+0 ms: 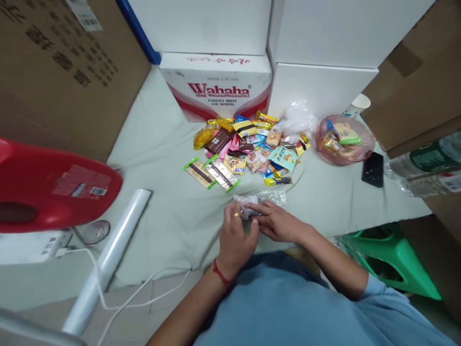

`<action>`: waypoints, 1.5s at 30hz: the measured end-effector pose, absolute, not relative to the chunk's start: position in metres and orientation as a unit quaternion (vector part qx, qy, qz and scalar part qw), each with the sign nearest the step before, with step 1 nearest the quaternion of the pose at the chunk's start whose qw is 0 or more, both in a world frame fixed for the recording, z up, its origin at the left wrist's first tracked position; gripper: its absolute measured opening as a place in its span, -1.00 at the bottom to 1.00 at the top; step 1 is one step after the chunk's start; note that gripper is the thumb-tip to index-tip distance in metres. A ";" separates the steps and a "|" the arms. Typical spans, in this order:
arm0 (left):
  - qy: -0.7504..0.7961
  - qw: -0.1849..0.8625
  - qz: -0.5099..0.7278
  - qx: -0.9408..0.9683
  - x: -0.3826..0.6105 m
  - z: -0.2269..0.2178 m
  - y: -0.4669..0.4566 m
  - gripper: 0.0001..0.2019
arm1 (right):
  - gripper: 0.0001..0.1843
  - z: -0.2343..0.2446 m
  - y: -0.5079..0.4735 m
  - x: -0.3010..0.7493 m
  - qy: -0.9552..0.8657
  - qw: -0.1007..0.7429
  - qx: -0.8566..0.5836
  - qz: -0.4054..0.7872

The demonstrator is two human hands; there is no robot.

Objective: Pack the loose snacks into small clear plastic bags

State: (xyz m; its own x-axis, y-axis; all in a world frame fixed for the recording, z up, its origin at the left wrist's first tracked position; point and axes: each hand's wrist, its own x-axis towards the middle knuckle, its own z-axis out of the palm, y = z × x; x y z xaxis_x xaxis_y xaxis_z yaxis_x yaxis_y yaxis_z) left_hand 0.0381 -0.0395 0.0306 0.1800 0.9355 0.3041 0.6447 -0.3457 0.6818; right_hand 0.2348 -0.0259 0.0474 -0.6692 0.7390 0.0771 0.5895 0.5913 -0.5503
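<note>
Both my hands meet low in the middle of the pale green sheet. My left hand, with a ring and a red wrist string, pinches one end of a clear crinkly plastic bag. My right hand grips the same bag from the right side. The bag lies flat on the sheet, stretching away from my fingers. Just beyond it lies a heap of wrapped snacks, with two green-edged bars at its near left.
A Wahaha carton and white boxes stand behind the heap. A pink bag of snacks, a black phone and a paper cup lie right. Plastic roll, red appliance, white cable at left; green stool at right.
</note>
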 end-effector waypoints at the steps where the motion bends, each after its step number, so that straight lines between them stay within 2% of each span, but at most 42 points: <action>1: 0.528 0.197 0.356 0.746 0.039 0.028 -0.044 -0.38 | -0.66 0.048 -0.026 0.237 -0.875 0.157 -0.376 0.262; 4: 0.518 0.152 0.336 0.772 0.038 0.024 -0.052 -0.17 | -0.59 0.045 -0.025 0.243 -0.861 0.188 -0.368 0.298; 8: 0.522 0.056 0.240 0.817 0.039 0.019 -0.048 -0.39 | -0.56 0.036 -0.027 0.248 -0.828 0.256 -0.392 0.310; 12: 0.546 0.043 0.224 0.806 0.042 0.010 -0.043 -0.49 | -0.61 0.033 -0.034 0.255 -0.727 0.320 -0.574 0.196; 14: 0.553 0.046 0.236 0.798 0.042 0.007 -0.042 -0.50 | -0.61 0.034 -0.037 0.261 -0.683 0.287 -0.659 0.129; 16: 0.559 0.040 0.242 0.792 0.042 0.005 -0.043 -0.53 | -0.63 0.035 -0.040 0.268 -0.676 0.225 -0.691 0.121; 19: 0.568 0.026 0.228 0.790 0.040 0.007 -0.043 -0.56 | -0.93 0.047 -0.039 0.274 -0.679 0.154 -0.694 0.186; 20: 0.568 0.026 0.217 0.793 0.039 0.009 -0.043 -0.57 | -0.95 0.054 -0.036 0.274 -0.673 0.147 -0.693 0.212; 25: 0.544 0.024 0.156 0.824 0.040 0.020 -0.036 -0.58 | -0.86 0.086 0.002 0.232 -0.663 0.178 -0.681 0.256; 28: 0.517 0.028 0.136 0.844 0.040 0.024 -0.031 -0.69 | -0.87 0.084 0.027 0.188 -0.707 0.112 -0.657 0.236; 31: 0.497 0.066 0.139 0.854 0.029 0.026 -0.032 -0.80 | -0.75 0.074 0.034 0.163 -0.743 0.050 -0.627 0.231; 33: 0.494 0.091 0.178 0.846 0.014 0.025 -0.038 -0.85 | -0.65 0.070 0.027 0.160 -0.760 0.057 -0.608 0.223; 37: 0.490 0.099 0.283 0.819 -0.016 0.016 -0.058 -0.83 | -0.45 0.061 0.003 0.163 -0.802 0.089 -0.571 0.153; 42: 0.476 0.076 0.302 0.822 -0.022 0.002 -0.070 -0.85 | -0.76 0.048 -0.003 0.161 -0.803 0.088 -0.584 0.084; 45: 0.473 0.061 0.304 0.825 -0.017 -0.004 -0.068 -0.86 | -0.70 0.055 0.001 0.195 -0.775 0.158 -0.605 0.091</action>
State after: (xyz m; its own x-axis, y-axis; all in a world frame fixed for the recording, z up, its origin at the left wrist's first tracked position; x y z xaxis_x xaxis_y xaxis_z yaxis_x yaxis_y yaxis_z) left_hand -0.0170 -0.0676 -0.0040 0.3687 0.8169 0.4435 0.7425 -0.5459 0.3882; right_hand 0.1946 0.0005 0.0548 -0.2177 0.9666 0.1351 0.9094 0.2511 -0.3317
